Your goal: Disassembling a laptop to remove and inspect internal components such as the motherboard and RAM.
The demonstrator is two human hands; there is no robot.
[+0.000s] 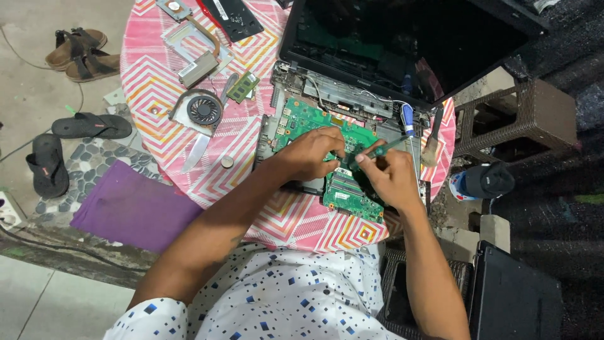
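**Green board under a driver tip: where a slip would land**

Green motherboard (327,157) lies in the opened laptop base (352,107) near the desk's (296,220) right edge. The left hand (311,151) rests on it, fingers curled and pressing down. The right hand (390,176) pinches a green-handled screwdriver (380,148), tip aimed at the board just beside the left fingertips. If the tip skids, it could scratch traces or jab those fingers. The loose memory stick (243,87) and cooling fan (202,110) lie well apart toward the left edge, but a coin cell (227,162) near the base might roll off.
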